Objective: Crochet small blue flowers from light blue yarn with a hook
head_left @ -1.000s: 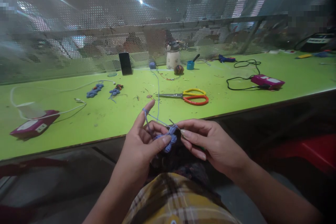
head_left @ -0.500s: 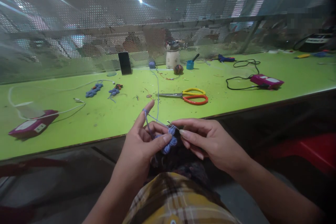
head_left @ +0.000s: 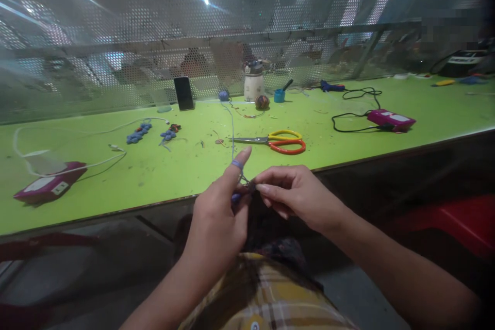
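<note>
Turned since the earlier frame, the left hand [head_left: 220,206] curled around the blue crochet piece [head_left: 236,197], mostly hidden near the surface's [head_left: 174,175] edge. Whether the right hand's [head_left: 256,185] bent fingers, close beside it, gripped anything, I couldn't tell. Scissors [head_left: 284,141] lay beyond, a blue yarn ball [head_left: 224,96] farther back.

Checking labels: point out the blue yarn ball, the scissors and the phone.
Blue yarn ball [head_left: 224,96]: head view, middle of the wound ball.
Scissors [head_left: 266,140]: head view, metal near the pivot.
Phone [head_left: 184,94]: head view, middle of the dark screen.
</note>
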Action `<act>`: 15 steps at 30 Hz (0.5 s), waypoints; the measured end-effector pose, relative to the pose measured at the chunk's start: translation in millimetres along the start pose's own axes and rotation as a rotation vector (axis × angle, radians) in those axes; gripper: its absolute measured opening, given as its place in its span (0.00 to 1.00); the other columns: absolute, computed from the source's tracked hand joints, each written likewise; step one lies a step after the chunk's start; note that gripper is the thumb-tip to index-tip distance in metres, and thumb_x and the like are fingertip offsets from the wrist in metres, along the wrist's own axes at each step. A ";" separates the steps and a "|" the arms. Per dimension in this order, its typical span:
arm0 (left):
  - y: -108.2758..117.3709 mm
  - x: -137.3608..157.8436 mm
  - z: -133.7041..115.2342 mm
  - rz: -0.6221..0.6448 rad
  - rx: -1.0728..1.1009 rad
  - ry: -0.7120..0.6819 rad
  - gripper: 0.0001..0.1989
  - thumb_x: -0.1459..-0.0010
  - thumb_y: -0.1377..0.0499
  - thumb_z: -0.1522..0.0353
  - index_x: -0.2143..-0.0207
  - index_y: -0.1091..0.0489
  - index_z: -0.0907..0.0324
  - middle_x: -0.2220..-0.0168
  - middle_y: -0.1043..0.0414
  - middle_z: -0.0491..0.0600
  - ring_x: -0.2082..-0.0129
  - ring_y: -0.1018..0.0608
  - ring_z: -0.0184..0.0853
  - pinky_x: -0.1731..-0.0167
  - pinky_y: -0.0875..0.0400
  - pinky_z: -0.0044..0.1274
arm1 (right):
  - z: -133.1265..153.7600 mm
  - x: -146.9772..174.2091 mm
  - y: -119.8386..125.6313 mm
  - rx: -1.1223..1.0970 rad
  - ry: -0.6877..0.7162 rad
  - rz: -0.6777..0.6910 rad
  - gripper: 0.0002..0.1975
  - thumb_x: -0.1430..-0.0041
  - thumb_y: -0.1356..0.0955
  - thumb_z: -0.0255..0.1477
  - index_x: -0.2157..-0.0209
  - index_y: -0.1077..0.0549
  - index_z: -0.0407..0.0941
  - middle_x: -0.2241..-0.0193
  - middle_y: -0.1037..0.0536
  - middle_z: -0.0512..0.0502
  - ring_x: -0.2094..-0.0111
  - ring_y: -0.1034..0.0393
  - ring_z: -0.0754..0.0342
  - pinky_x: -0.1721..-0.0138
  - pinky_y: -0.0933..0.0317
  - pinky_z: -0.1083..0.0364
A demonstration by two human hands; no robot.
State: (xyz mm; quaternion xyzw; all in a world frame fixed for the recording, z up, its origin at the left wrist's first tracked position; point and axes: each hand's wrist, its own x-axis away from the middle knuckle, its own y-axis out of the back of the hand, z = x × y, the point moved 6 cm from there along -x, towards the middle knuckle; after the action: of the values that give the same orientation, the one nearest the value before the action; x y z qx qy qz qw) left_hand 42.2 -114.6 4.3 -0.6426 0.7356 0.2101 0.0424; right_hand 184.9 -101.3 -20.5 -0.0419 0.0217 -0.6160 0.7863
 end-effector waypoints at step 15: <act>-4.4 -6.9 19.8 0.166 0.756 0.466 0.39 0.59 0.28 0.77 0.42 0.33 0.61 0.73 0.25 0.45 0.74 0.26 0.28 0.71 0.33 0.19 | 0.2 17.1 2.0 -0.089 0.207 -0.090 0.15 0.42 0.28 0.30 0.52 0.21 0.46 0.80 0.29 0.53 0.84 0.44 0.64 0.85 0.51 0.62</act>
State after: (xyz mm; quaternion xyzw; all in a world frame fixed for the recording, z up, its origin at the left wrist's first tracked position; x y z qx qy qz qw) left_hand 43.4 -101.3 -12.5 -0.5510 0.7997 -0.2209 0.0903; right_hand 191.0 -117.4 -20.2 -0.0140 0.1281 -0.6502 0.7488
